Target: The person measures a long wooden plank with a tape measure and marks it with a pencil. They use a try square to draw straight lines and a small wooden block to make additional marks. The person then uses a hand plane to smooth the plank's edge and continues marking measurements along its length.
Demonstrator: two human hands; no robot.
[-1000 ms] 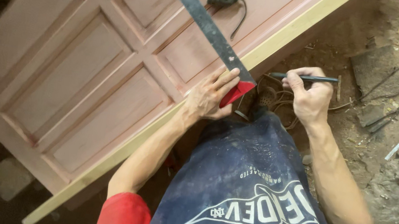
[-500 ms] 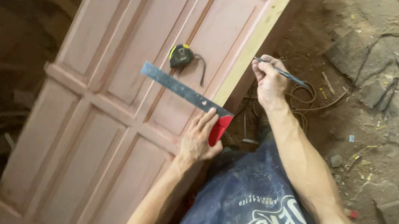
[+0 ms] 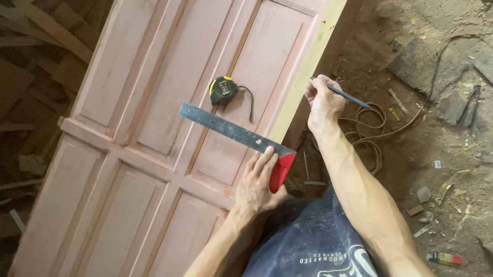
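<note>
The door [image 3: 151, 131], a pink panelled slab, lay flat under the person and filled most of the view, with its pale raw edge [image 3: 308, 63] running along the right side. That edge was where trouble looked most likely: the pencil tip sat right at it, and a mark struck there could wander, judging by how far the tip stood from the square.

The square [image 3: 231, 132] lay across the right-hand panel, its steel blade slanting up to the left and its red stock [image 3: 281, 170] hooked against the door's edge. The left hand [image 3: 258, 182] pressed flat on the blade just beside the stock, fingers spread, pinning it down and not gripping it. If that pressure eased, or the stock lifted off the edge, the blade could pivot and any line drawn along it would likely run out of true.

The right hand [image 3: 322, 101] was closed around a pencil [image 3: 339, 94], held up the edge from the square and apart from it, so the two hands worked well apart along the same side.

The tape [image 3: 223, 90], black and yellow, rested on the panel just above the blade, touching neither hand; a sweep of the blade could well knock it off.
</note>
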